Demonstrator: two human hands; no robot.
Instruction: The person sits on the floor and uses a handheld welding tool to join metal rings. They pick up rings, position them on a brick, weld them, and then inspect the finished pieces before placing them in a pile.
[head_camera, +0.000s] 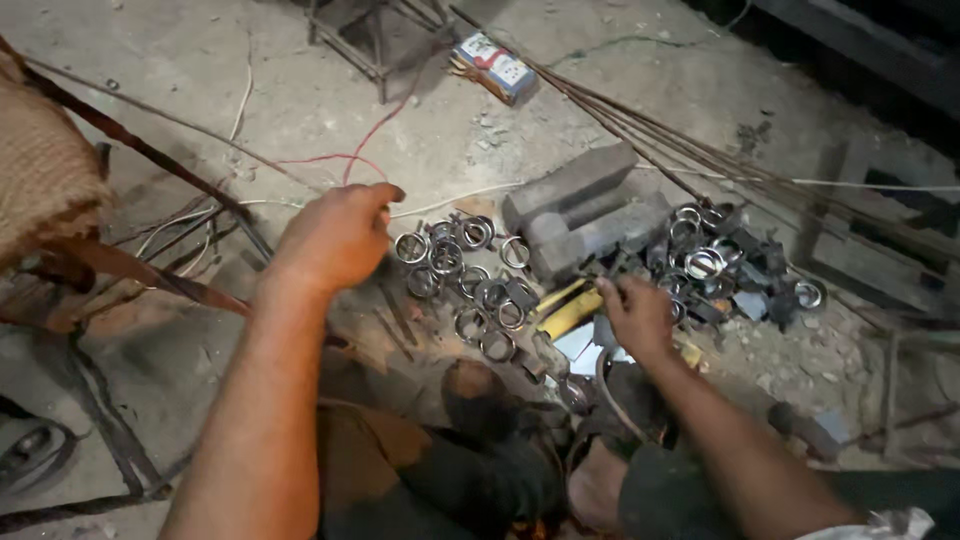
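Left grip (335, 238): I see it curled, empty; metal rings (468, 280) at 3 o'clock.
Right grip (636, 313): pinching something small I can't make out, beside grey blocks (585, 212).

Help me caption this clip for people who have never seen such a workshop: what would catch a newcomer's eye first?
Most striking is the scatter of shiny metal rings on the dusty floor at centre, with a darker heap of rings and brackets to the right of two grey blocks. The left hand hovers beside the rings, while the right hand reaches into parts near a yellow-handled tool.
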